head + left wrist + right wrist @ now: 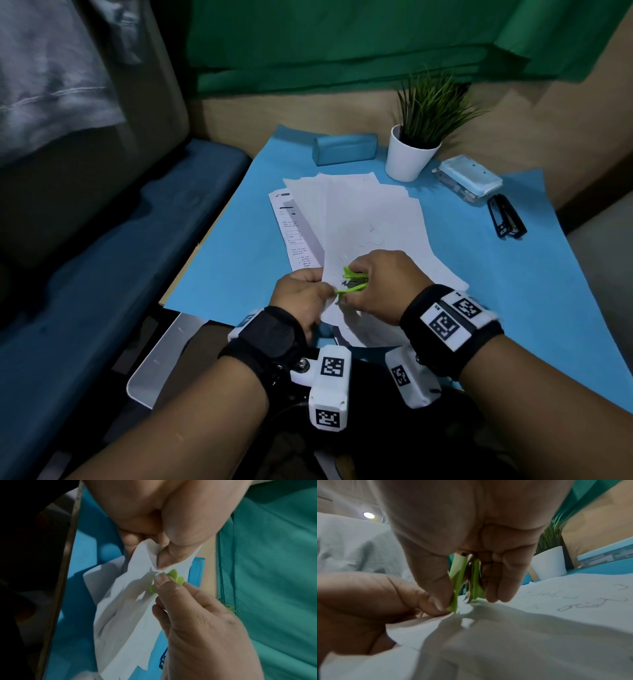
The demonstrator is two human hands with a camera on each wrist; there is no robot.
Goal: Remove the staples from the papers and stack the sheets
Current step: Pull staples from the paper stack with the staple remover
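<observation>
White sheets (370,212) lie fanned out on the blue mat (513,291). My left hand (318,291) pinches the near corner of the top stapled papers (130,601) between thumb and fingers. Right beside it, my right hand (359,291) grips a green staple remover (352,282), its metal jaws down at that corner (469,599). In the right wrist view the remover (462,577) sits between thumb and fingers, touching the paper (505,635). Several pulled staples (570,605) lie loose on the sheet. The staple itself is too small to see.
A printed sheet (294,229) sticks out left of the fan. At the back stand a blue case (344,149) and a white potted plant (409,157). A staple box (469,180) and a black stapler (507,217) lie at the right. The table edge is close to my wrists.
</observation>
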